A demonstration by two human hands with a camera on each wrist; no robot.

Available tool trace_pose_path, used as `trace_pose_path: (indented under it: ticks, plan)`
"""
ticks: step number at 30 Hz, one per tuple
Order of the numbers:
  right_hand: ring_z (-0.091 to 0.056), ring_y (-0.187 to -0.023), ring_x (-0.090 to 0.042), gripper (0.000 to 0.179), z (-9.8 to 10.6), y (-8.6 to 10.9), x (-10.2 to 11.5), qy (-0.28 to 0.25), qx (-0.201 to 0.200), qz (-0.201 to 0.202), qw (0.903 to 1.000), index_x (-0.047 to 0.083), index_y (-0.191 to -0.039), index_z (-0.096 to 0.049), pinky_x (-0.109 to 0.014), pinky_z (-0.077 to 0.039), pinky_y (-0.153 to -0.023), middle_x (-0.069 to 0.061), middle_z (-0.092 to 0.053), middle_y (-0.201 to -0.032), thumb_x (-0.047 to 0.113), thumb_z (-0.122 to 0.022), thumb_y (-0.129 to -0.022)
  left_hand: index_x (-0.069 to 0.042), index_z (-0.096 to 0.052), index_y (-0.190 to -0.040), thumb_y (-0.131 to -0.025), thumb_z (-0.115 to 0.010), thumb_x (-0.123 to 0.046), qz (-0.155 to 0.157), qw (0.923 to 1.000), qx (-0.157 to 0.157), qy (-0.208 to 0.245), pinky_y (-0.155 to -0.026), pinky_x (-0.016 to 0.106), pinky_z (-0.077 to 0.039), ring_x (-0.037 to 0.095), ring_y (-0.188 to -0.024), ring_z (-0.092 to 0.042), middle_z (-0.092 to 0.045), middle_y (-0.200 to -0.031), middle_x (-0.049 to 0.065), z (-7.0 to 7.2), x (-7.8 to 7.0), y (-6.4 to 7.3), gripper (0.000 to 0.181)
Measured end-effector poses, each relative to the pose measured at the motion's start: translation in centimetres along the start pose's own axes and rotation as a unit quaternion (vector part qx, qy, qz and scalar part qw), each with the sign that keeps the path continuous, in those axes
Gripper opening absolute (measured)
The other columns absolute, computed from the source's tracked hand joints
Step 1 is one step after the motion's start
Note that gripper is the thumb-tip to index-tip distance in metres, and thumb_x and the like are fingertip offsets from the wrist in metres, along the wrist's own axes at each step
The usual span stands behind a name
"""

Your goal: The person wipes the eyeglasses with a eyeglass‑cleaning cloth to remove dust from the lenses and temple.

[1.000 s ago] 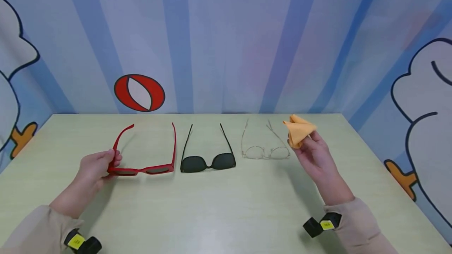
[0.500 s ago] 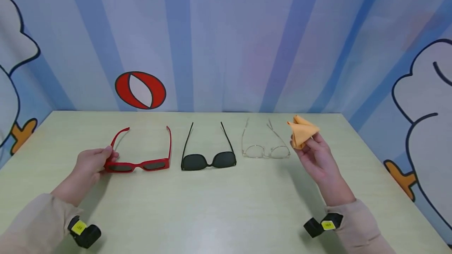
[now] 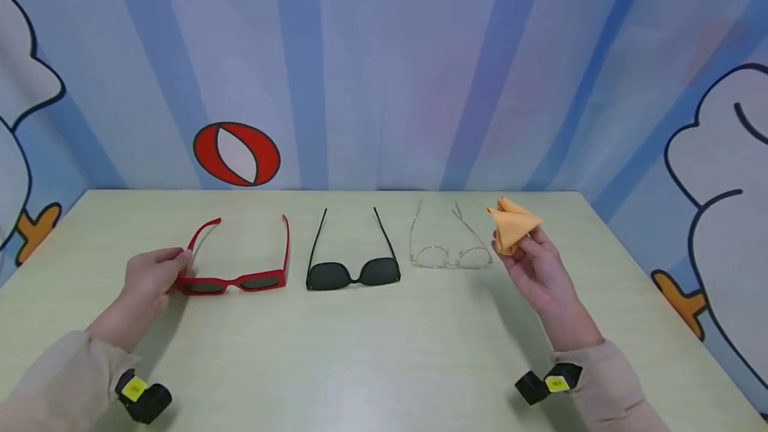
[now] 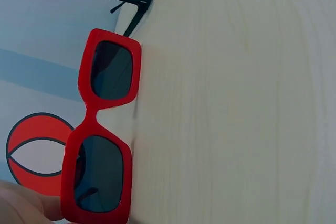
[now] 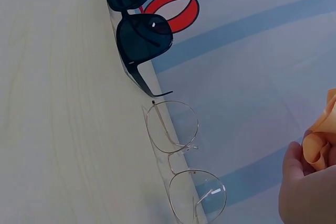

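In the head view, red-framed sunglasses [image 3: 231, 284] stand at the left of the table, lenses facing me and temples spread toward the back. My left hand [image 3: 150, 277] pinches them at their left hinge end; its fingertips are hidden. The left wrist view has the same red sunglasses [image 4: 94, 115] close up, with part of the left hand [image 4: 26, 205] at their lower corner. On the right, my right hand [image 3: 540, 279] holds a folded orange cloth [image 3: 513, 224] above the table, bunched between thumb and fingers. That cloth [image 5: 320, 140] is partly cut off in the right wrist view.
Black sunglasses [image 3: 354, 275] sit unfolded in the middle of the table [image 3: 372, 365]. To their right are thin-rimmed clear eyeglasses [image 3: 453, 257], also unfolded, close to the right hand. A striped blue backdrop [image 3: 384, 72] rises behind the table's far edge.
The left hand has shifted the red sunglasses slightly left and their lenses have tipped toward me. Over the last half second its fingertips have drawn back from view. The right hand has barely moved.
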State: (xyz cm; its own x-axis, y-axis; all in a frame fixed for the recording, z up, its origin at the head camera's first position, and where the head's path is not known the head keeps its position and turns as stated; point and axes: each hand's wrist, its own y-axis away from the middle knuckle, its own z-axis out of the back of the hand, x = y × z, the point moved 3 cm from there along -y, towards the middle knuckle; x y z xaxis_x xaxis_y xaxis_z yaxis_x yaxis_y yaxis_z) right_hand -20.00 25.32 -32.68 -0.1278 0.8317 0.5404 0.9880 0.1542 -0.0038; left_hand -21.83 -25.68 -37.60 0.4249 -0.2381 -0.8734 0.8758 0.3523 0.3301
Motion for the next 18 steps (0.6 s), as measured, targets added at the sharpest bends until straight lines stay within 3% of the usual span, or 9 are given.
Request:
trace_pose_path:
  ticks: [2,5,8,11,14,18]
  plan:
    - [-0.060,-0.100,-0.023,0.030,0.1,0.0,0.0,-0.001,0.004,0.001,1.0000,0.009,-0.117,-0.061,-0.033,-0.049,-0.086,-0.010,-0.061,-0.114,-0.002,-0.042,-0.096,0.003,-0.037,-0.139,-0.097,-0.048,-0.020,-0.043,0.9983,-0.032,-0.024,-0.059,0.009,-0.042,0.018,-0.095,-0.050,-0.047,-0.127,0.022,0.2,-0.5,0.3,0.049]
    - [-0.060,-0.099,-0.023,0.030,0.1,0.0,-0.1,0.004,0.014,0.002,0.9999,0.009,-0.116,-0.062,-0.033,-0.049,-0.085,-0.011,-0.061,-0.114,-0.002,-0.042,-0.097,0.002,-0.044,-0.136,-0.096,-0.048,-0.017,-0.092,0.9906,-0.081,-0.059,-0.059,0.005,-0.040,0.025,-0.104,-0.048,-0.048,-0.130,0.024,0.2,-1.3,0.8,0.044]
    - [-0.060,-0.099,-0.023,0.031,0.1,0.1,-0.2,0.016,0.020,0.005,0.9997,0.009,-0.117,-0.062,-0.032,-0.050,-0.084,-0.011,-0.061,-0.113,-0.002,-0.041,-0.097,0.000,-0.048,-0.134,-0.096,-0.050,-0.018,-0.113,0.9872,-0.090,-0.069,-0.064,0.008,-0.042,0.026,-0.108,-0.049,-0.051,-0.128,0.021,-0.3,-2.1,1.0,0.042]
    - [-0.060,-0.100,-0.022,0.031,-0.1,0.0,-0.3,0.026,0.025,0.001,0.9994,0.009,-0.118,-0.061,-0.030,-0.050,-0.083,-0.010,-0.061,-0.114,-0.003,-0.041,-0.097,-0.005,-0.049,-0.134,-0.095,-0.053,-0.023,-0.113,0.9894,-0.069,-0.059,-0.074,0.016,-0.047,0.022,-0.107,-0.051,-0.052,-0.128,0.014,-1.0,-2.6,0.8,0.043]
    - [-0.060,-0.103,-0.021,0.033,-0.1,0.0,-0.5,0.024,0.019,-0.005,0.9995,0.009,-0.118,-0.060,-0.030,-0.049,-0.085,-0.009,-0.061,-0.115,-0.006,-0.041,-0.096,-0.004,-0.047,-0.135,-0.095,-0.054,-0.025,-0.134,0.9895,-0.013,-0.055,-0.090,0.031,-0.046,0.025,-0.113,-0.048,-0.050,-0.130,0.015,-2.1,-3.3,0.9,0.046]
    - [-0.059,-0.104,-0.021,0.034,0.0,0.0,-0.6,0.018,0.022,-0.009,0.9996,0.008,-0.119,-0.059,-0.030,-0.049,-0.087,-0.009,-0.060,-0.116,-0.007,-0.039,-0.096,0.000,-0.047,-0.134,-0.096,-0.052,-0.022,-0.178,0.9768,0.078,-0.090,-0.096,0.045,-0.042,0.035,-0.115,-0.048,-0.050,-0.129,0.022,-4.2,-5.0,2.2,0.044]
